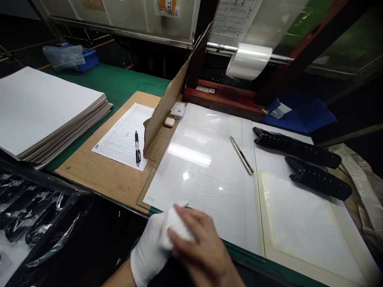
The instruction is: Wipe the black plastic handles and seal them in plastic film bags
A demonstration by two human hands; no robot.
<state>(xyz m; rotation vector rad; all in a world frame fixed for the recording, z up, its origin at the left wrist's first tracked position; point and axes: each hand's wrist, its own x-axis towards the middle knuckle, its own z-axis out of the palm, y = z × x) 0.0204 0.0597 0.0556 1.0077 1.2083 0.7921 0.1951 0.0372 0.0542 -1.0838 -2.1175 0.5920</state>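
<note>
My left hand [151, 245], in a white glove, is closed near the front edge of the work surface. My bare right hand [202, 243] is closed over the front of it, its fingers blurred by motion. White fabric [179, 225] bunches between the two hands; whether it is a separate cloth or the glove's own fingers, I cannot tell. Anything inside the grip is hidden. Just beyond lies a clear sheet over white paper [203, 175]. On it rests a slim craft knife [241, 155], its tip pointing away from me.
Two black perforated parts [318, 177] lie at the right. To the left are a printed form [124, 135] with a pen [137, 148], an upright cardboard piece [167, 101] and a thick paper stack [50, 111]. Behind, a film roll [249, 61] hangs on a metal bar.
</note>
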